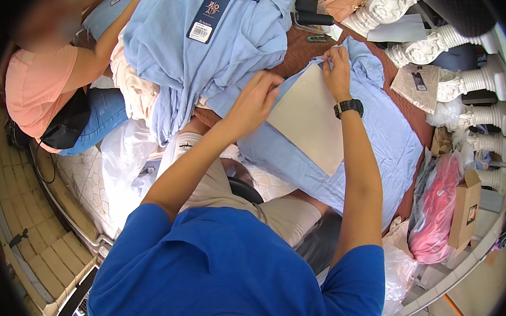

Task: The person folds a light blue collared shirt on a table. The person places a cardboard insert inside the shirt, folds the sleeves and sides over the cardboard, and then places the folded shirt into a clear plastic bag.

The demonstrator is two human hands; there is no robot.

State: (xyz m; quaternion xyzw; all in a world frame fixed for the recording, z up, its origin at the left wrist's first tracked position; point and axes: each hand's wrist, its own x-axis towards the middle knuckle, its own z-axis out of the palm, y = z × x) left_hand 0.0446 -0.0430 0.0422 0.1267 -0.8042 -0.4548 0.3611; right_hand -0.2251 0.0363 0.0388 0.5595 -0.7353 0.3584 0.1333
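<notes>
A light blue garment (382,149) is spread in front of me, with a pale flat rectangular board (308,118) lying on it at a slant. My right hand (336,76), with a dark watch on the wrist, is at the far end of the board, its fingers closed on the garment's cloth there. Beside the board's left edge, my left hand (252,104) hovers over the cloth, fingers loosely bent and apart, with nothing visible in them. To the far left rises a pile of light blue garments (231,51), with a dark hang tag (210,15) on top.
Brown cloth (411,119) covers the table. White ornate balusters (475,85) line the right side, near a pink plastic-wrapped bundle (437,212) and a cardboard box (465,211). At the left sits another person (41,84) in a peach top. A green clip (316,38) lies at the back.
</notes>
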